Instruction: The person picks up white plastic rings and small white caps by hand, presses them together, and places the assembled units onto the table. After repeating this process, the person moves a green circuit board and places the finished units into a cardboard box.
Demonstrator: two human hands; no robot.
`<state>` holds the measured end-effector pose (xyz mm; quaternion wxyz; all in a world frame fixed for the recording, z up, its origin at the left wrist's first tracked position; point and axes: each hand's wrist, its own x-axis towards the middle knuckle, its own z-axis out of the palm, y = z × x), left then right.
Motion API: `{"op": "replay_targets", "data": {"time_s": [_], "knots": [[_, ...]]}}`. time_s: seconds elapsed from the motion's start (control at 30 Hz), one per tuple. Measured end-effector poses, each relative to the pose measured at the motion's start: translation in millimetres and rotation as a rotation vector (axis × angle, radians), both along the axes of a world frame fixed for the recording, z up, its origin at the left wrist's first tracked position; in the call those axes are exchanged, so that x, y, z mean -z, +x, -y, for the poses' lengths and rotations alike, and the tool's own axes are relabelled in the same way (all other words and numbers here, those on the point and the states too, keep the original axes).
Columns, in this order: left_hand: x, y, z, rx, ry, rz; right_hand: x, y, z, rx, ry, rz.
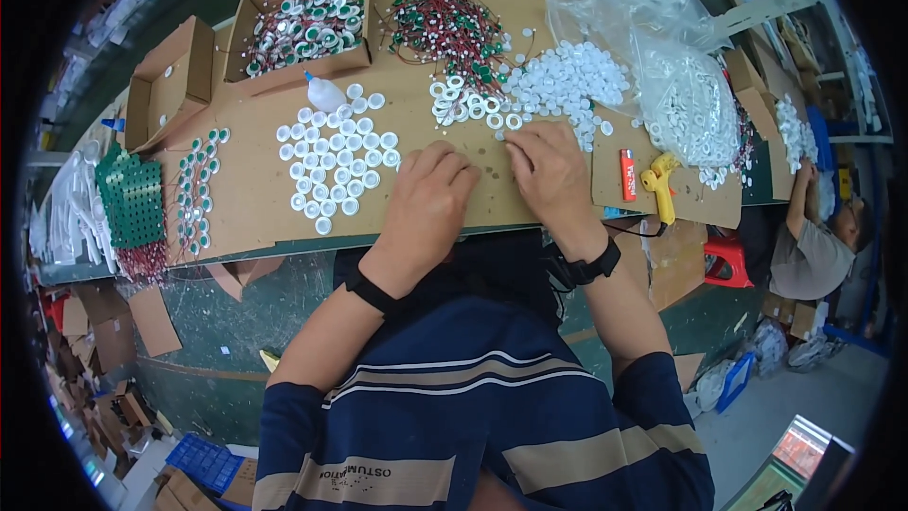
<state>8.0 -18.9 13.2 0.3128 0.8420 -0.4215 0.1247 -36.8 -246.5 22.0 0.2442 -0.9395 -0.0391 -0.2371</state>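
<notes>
Both my hands rest low over the cardboard-covered table. My left hand (430, 194) is closed with its fingers curled down, beside the right edge of a group of round white caps (341, 159). Whatever its fingers hold, if anything, is hidden beneath them. My right hand (550, 170) is closed too, thumb and fingers drawn together just below some white rings (513, 121). Its fingertips hide what is between them. Behind it spreads a heap of small translucent white discs (577, 76). More white rings (461, 102) lie at the heap's left, below a tangle of red-wired green parts (445, 33).
A carton of wired discs (303, 76) and a shallower carton (170, 85) stand at the back left. A white squeeze bottle (325, 95) lies by the caps. Rightward are a red lighter (627, 175), a yellow glue gun (660, 187) and bagged rings (686, 99). Another person (818, 246) sits far right.
</notes>
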Motion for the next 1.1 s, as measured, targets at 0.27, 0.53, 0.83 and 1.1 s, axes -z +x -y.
{"op": "replay_targets", "data": {"time_s": [0.27, 0.53, 0.83, 1.1], "knots": [[-11.0, 22.9, -16.2, -0.208, 0.046, 0.038, -0.6, 26.3, -20.3, -0.065, -0.089, 0.049], [-18.6, 37.7, -5.5, -0.181, 0.079, -0.010, 2.2, 48.4, -34.1, -0.146, -0.091, 0.048], [-8.4, 41.4, -0.7, -0.161, 0.116, 0.003, 3.3, 71.4, -18.6, -0.181, -0.045, -0.021], [-5.1, 49.9, 2.2, -0.167, 0.105, -0.108, 7.5, 79.8, -19.2, -0.178, -0.047, -0.015]]}}
